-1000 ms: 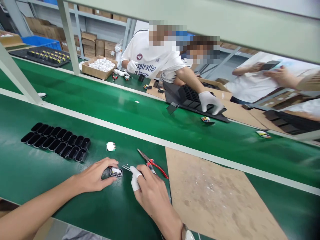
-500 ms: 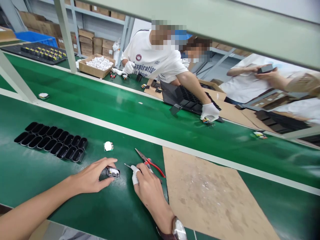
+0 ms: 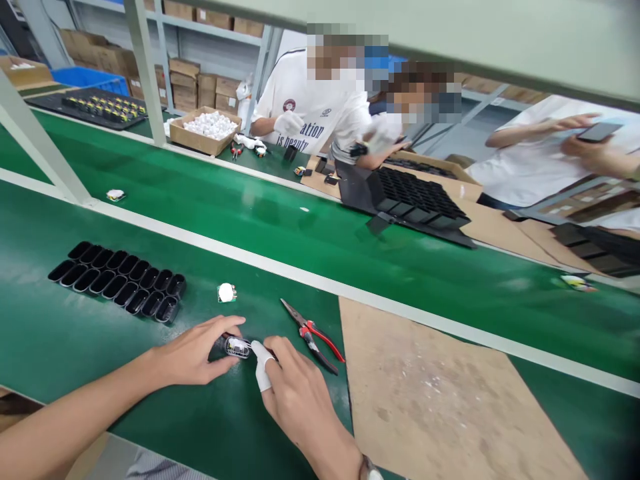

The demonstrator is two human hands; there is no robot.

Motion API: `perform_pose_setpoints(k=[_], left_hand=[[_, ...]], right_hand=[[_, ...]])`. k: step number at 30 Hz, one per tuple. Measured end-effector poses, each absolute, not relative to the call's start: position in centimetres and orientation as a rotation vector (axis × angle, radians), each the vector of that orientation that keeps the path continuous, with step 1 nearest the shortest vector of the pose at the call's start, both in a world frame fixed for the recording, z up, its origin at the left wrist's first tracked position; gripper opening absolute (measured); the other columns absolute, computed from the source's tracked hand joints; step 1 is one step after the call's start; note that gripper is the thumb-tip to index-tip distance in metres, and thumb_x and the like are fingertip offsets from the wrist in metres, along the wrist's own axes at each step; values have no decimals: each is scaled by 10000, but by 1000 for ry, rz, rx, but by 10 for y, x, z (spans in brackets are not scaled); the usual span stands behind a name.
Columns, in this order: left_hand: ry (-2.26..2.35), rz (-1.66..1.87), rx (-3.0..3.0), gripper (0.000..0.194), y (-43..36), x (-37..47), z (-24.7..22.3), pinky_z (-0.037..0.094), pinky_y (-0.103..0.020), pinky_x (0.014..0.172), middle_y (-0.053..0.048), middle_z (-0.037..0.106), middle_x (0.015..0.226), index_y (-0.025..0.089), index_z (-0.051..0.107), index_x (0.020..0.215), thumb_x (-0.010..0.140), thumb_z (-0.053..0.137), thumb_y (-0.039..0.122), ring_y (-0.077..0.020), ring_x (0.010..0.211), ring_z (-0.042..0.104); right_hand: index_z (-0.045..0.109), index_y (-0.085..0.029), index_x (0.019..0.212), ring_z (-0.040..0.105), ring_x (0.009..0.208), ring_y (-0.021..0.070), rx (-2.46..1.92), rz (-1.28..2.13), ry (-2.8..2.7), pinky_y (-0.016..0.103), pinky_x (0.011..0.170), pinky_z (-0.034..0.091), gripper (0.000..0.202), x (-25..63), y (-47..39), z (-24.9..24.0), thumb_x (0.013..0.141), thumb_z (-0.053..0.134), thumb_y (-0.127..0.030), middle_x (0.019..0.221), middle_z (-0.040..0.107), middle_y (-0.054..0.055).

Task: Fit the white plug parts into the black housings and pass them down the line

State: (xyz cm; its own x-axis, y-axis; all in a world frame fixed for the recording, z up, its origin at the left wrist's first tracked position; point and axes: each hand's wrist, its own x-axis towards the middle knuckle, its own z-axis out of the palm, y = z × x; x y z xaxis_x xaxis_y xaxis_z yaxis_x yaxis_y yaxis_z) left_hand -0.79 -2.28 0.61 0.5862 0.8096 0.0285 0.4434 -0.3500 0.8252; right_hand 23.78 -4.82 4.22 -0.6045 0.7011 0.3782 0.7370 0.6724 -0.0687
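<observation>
Thumb and fingers of my left hand (image 3: 200,353) hold a small black oval case (image 3: 237,347) with white and electronic parts inside. My right hand (image 3: 295,387), with white covers on its fingertips, pinches a thin metal tool, its tip at the right side of the case opening; most of the tool is hidden by the fingers. Red-handled pliers (image 3: 313,333) lie open on the green table, right of the case. Behind my left hand is a small circuit board with a white round top (image 3: 227,293). Two rows of black oval cases (image 3: 120,280) stand at the left.
Brown cardboard (image 3: 450,393) lies at the right. A pale rail (image 3: 250,263) separates the table from a green belt (image 3: 210,200) carrying small assemblies. Co-workers stand beyond it, near black cases (image 3: 420,200) and a box of white parts (image 3: 200,140). A slanted post (image 3: 45,147) rises left.
My right hand has moved left, bringing the tool to the case. The co-worker's gloved hand has withdrawn from the belt. The view has shifted, and belt items sit farther right.
</observation>
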Motion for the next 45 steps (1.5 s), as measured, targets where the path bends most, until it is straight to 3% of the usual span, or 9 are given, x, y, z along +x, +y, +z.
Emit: perform_pose_setpoints(k=[3,8,11,15,18,21,26,38,45], left_hand=[[996,568,1993,653,-22,-8,6,524,-408,1076,-50,673,1345,335,329,1556,994,650,248,-257,1260,646],[1006,569,2011,626,-23,-9,3,538,-419,1061,-59,673,1346,324,350,1541,999,657,255,-265,1264,651],[1000,593,2060,451,-23,-10,0,568,-403,1003,-78,680,1298,276,482,1414,1003,668,261,-263,1201,675],[843,767,2223,254,-21,-10,-5,582,-384,959,-92,712,1186,229,591,1260,1020,674,234,-252,1120,684],[723,917,2315,292,-19,-9,-7,578,-383,993,-109,731,1203,214,603,1299,1019,683,192,-249,1134,685],[694,969,2306,309,-19,-9,-7,586,-368,999,-111,738,1222,216,611,1308,1013,694,177,-239,1135,700],[920,822,2131,302,-24,-12,-12,609,-373,936,-74,738,1205,254,576,1268,1004,718,285,-236,1088,737],[976,768,2019,345,-27,-14,-19,582,-402,988,-52,731,1229,284,496,1254,992,720,294,-243,1137,744],[911,843,2013,352,-26,-12,-18,601,-382,946,-64,733,1202,270,478,1212,976,739,262,-231,1104,752]], right_hand=[[543,-223,773,571,771,219,-1150,-144,-2529,319,575,431,276,239,-52,50,733,465,39,961,622,90],[614,-192,950,623,806,204,-1213,-115,-2422,318,629,478,229,258,-56,44,935,445,-37,1086,643,109],[642,-166,1104,649,816,212,-1285,-178,-2415,323,657,511,279,272,-54,24,963,432,-50,1052,654,101],[656,-132,1137,657,869,262,-1319,-203,-2450,399,783,569,308,281,-51,5,948,432,-36,1016,662,111],[636,-125,1234,651,969,288,-1287,-102,-2423,449,864,578,297,275,-52,10,991,472,-74,1106,662,137],[608,-160,1295,639,1000,264,-1139,142,-2355,423,857,585,284,263,-51,24,1027,524,-114,1151,652,132],[586,-217,1362,627,1068,256,-900,477,-2324,432,891,593,328,242,-41,33,1038,586,-168,1177,654,112],[581,-271,1378,674,1095,226,-907,735,-2232,403,931,612,367,242,-29,13,1021,639,-205,1255,621,101],[579,-268,1390,682,1124,230,-861,673,-2268,394,920,609,365,245,-30,8,1037,621,-186,1251,664,99]])
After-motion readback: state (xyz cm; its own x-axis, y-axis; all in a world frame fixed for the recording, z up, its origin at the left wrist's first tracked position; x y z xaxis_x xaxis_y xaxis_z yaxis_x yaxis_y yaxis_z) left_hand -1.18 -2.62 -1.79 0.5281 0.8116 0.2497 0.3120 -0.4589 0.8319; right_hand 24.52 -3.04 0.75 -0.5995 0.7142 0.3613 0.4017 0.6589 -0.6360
